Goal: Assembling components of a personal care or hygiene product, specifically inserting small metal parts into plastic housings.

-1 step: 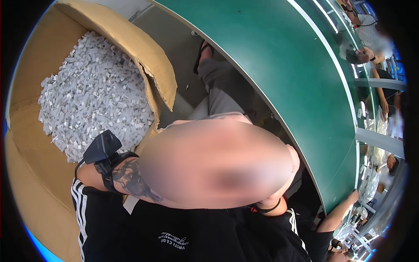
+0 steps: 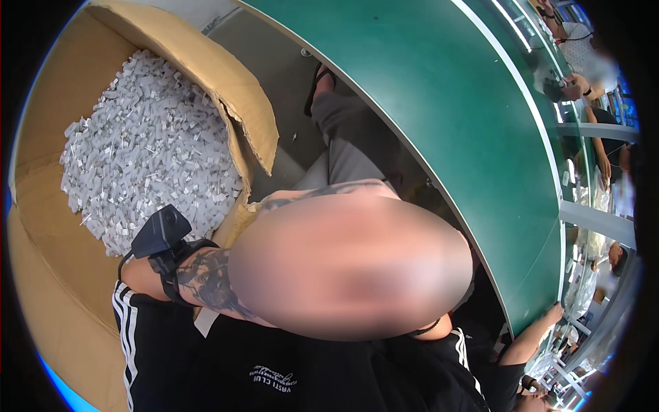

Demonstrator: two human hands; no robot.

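Observation:
My left arm [image 2: 206,278], tattooed and with a black box-shaped device [image 2: 163,230] strapped on near the elbow, reaches in from the left beside the carton. My right arm [image 2: 432,328], with a dark bracelet, bends in from the right, near the table edge. A large blurred oval covers both arms' middle, just in front of my black shirt [image 2: 322,371]. Both hands and their fingers are lost in it, as is anything they might hold. Above the oval's upper rim shows a strip of tattooed skin [image 2: 309,192].
At left stands an open cardboard carton [image 2: 65,206] holding a heap of small white plastic pieces [image 2: 154,144]. A green table [image 2: 439,103] curves along the right. Beneath its edge is a grey-trousered leg [image 2: 357,137]. Another person's hand [image 2: 555,312] rests on the table; more people sit beyond.
The blurred area over my arms has shifted slightly right. More tattooed skin shows above it and on my left arm; the bracelet is more covered. The carton and its pieces look unchanged.

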